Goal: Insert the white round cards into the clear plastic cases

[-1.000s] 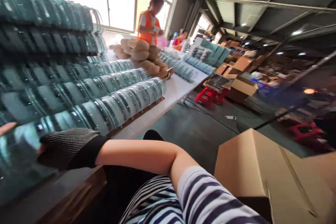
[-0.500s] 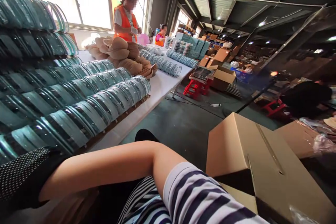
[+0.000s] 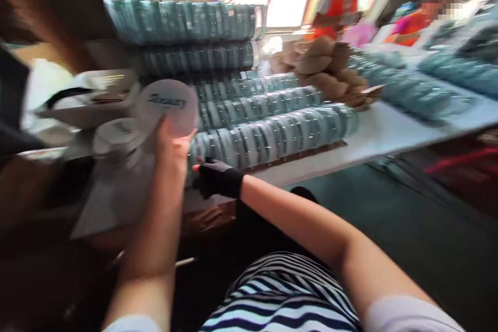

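Note:
My left hand (image 3: 173, 137) is closed on a round whitish disc (image 3: 167, 101) with dark lettering, held upright above the table. My right hand (image 3: 218, 177), in a black glove with bare fingertips, is at the near end of the front row of round glass pieces (image 3: 268, 137). Its fingers look curled; blur hides whether they grip anything. Left of the disc sits a stack of similar pale rounds (image 3: 116, 137), the top one also lettered. More glass rows (image 3: 182, 23) are piled up behind.
Brown bowl-shaped pieces (image 3: 322, 65) are heaped behind the front rows. Further glass rows (image 3: 408, 85) lie on the white table (image 3: 373, 127) to the right. Two people in orange vests are at the far side. A whitish bin (image 3: 97, 93) stands at the left.
The view has swung left, away from the cardboard boxes. Both my hands now show, the left one with the lettered disc; earlier only my gloved arm was visible.

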Demonstrator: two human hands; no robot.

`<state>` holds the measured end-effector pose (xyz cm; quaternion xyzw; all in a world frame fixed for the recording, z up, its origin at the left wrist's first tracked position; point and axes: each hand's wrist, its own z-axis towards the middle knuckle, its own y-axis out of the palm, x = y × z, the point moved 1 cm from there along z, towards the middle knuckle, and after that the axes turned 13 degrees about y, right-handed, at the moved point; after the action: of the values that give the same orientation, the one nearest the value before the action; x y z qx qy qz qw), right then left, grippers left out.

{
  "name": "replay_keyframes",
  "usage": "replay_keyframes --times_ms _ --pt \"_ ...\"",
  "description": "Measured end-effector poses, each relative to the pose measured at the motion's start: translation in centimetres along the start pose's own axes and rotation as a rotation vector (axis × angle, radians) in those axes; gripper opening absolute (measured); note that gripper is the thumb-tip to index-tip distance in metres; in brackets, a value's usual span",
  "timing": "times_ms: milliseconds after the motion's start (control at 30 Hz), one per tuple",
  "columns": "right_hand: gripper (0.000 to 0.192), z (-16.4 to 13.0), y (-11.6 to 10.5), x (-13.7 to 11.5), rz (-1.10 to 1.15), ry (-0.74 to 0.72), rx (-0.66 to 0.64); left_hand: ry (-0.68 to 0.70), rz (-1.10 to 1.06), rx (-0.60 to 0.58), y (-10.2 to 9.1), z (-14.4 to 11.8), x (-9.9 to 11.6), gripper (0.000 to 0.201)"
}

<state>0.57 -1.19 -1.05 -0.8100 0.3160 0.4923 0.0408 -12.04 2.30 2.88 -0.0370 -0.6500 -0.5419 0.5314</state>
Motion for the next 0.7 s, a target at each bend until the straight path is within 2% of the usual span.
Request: replay_keyframes --times_ms 33,67,133,200,267,333,367,433,533,567,633,700 --pt "0.020 0.2 -0.1 0.1 0.013 0.075 -0.071 0.035 0.011 0.072 -1.3 0.5 1.1 0.037" --pt "0.022 0.0 -0.2 0.1 0.003 0.119 -0.089 0.057 0.008 0.125 -2.0 0.7 1.7 0.036" --pt "0.031 -1.2 -0.8 -0.8 -0.200 0.097 -0.010 0.077 -0.024 0.167 -2.1 0.9 1.7 0.039" --pt "0.039 -2.9 -1.8 -2.7 -0.529 -0.053 0.260 0.109 -0.068 0.182 -1.3 0.8 1.1 0.045" --pt "0.037 -4.1 -3.0 -5.4 -0.790 -0.266 0.621 0.175 -0.090 0.171 -0.7 0.4 0.5 0.049" --pt "0.042 -4.4 -4.1 -8.2 -0.876 -0.508 0.928 0.261 -0.072 0.129 -0.3 0.1 0.1 0.049" --pt "0.049 -4.1 -4.5 -9.3 -0.906 -0.597 1.017 0.299 -0.059 0.104 -0.3 0.0 -0.1 0.048" --pt "0.060 -3.5 -4.4 -10.8 -1.046 -0.707 1.094 0.344 -0.048 0.068 -0.4 -0.3 -0.2 0.045" --pt "0.060 -2.7 -3.0 -10.8 -1.319 -0.775 1.036 0.331 -0.040 0.028 -0.3 -0.8 -0.3 0.037" --pt "0.059 -2.6 -2.6 -10.5 -1.360 -0.810 1.052 0.319 -0.034 0.025 -0.2 -0.9 -0.3 0.035" --pt "0.061 -2.4 -2.4 -10.2 -1.322 -0.839 1.158 0.307 -0.017 0.041 -0.1 -1.1 -0.3 0.035" --pt "0.066 -2.2 -2.8 -10.1 -1.215 -0.797 1.265 0.319 -0.011 0.058 0.0 -1.1 -0.2 0.041"
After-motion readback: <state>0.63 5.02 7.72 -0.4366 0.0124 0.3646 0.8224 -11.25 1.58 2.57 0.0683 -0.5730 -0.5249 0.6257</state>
